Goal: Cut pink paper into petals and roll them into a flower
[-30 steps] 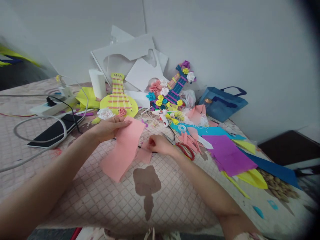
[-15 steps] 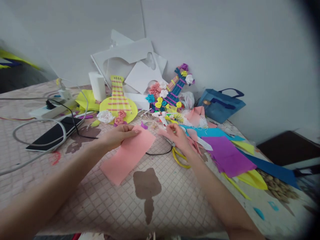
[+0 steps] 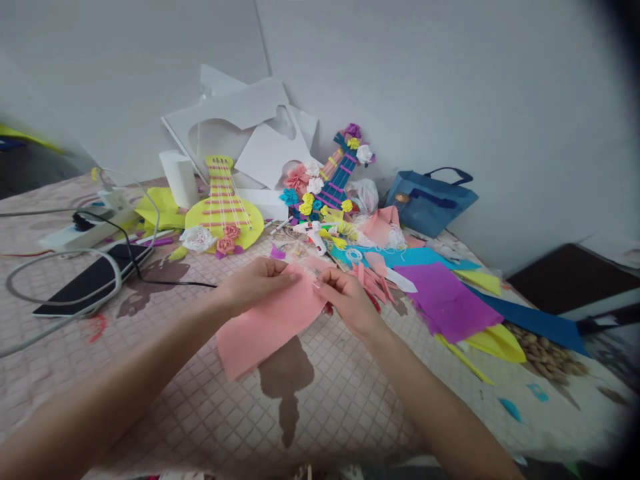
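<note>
A sheet of pink crepe paper (image 3: 270, 327) slants above the table between both hands. My left hand (image 3: 260, 283) pinches its upper edge between thumb and fingers. At the right upper corner, my right hand (image 3: 345, 297) is closed with its fingertips on the same sheet. Bits of red show beside the right hand, but most of that object is hidden. Just beyond the fingers lies a white glue gun (image 3: 314, 235). Pink paper strips (image 3: 373, 280) are heaped to the right of my right hand.
A yellow paper guitar (image 3: 223, 217) and a blue one with paper flowers (image 3: 337, 177) lean at the back. Purple paper (image 3: 447, 297) and a blue bag (image 3: 433, 203) are on the right. A power strip (image 3: 87, 227), cables and a black tablet-like slab (image 3: 90, 280) occupy the left.
My right hand has come down and left onto the pink sheet's corner. The left hand and sheet have shifted slightly right in view. The yellow loop near my right hand no longer shows.
</note>
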Available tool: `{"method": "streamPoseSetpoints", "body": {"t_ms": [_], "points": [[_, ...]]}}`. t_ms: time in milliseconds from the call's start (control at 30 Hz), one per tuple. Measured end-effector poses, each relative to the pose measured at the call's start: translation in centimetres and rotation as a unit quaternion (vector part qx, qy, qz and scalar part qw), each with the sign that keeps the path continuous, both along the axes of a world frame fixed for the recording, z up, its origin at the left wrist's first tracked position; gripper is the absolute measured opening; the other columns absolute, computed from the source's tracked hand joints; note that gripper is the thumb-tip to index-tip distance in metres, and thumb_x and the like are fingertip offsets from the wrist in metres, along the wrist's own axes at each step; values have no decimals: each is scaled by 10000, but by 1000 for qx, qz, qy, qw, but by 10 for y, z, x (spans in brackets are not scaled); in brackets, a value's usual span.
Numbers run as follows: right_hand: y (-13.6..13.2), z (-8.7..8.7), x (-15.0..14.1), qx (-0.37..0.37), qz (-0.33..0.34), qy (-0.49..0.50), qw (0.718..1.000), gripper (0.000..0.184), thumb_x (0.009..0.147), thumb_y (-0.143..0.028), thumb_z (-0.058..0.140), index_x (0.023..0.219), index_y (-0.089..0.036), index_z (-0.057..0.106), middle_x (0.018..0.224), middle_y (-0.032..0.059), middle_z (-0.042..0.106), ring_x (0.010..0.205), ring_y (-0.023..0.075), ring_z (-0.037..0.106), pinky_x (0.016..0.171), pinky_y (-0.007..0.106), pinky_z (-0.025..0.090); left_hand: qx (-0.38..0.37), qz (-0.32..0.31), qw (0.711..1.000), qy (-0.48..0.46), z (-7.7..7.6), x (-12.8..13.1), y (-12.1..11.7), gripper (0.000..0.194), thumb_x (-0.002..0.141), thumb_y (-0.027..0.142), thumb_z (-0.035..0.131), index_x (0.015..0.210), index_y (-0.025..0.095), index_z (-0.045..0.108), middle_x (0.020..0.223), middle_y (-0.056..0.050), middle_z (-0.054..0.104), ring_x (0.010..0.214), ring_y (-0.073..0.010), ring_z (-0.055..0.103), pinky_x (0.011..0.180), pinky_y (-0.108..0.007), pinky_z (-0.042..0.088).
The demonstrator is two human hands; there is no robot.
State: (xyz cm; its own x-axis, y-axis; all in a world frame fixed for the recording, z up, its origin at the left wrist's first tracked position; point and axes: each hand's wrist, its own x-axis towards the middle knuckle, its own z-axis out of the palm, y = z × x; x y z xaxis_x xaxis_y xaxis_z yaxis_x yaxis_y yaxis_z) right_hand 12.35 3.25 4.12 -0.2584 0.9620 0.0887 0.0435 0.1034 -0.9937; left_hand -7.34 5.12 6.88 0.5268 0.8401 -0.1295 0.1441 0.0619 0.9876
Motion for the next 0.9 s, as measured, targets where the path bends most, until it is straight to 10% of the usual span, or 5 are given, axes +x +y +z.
{"method": "streamPoseSetpoints", "body": {"t_ms": [900], "points": [[2, -3, -5, 143, -34, -163, 975, 188, 816, -319, 536, 693, -187, 484, 642, -29, 439, 601, 106, 395, 534, 241, 312, 123, 40, 989, 68, -12, 8, 1, 400, 817, 486, 496, 622, 137, 501, 541, 57, 266, 488, -62, 235, 453, -221, 156]]}}
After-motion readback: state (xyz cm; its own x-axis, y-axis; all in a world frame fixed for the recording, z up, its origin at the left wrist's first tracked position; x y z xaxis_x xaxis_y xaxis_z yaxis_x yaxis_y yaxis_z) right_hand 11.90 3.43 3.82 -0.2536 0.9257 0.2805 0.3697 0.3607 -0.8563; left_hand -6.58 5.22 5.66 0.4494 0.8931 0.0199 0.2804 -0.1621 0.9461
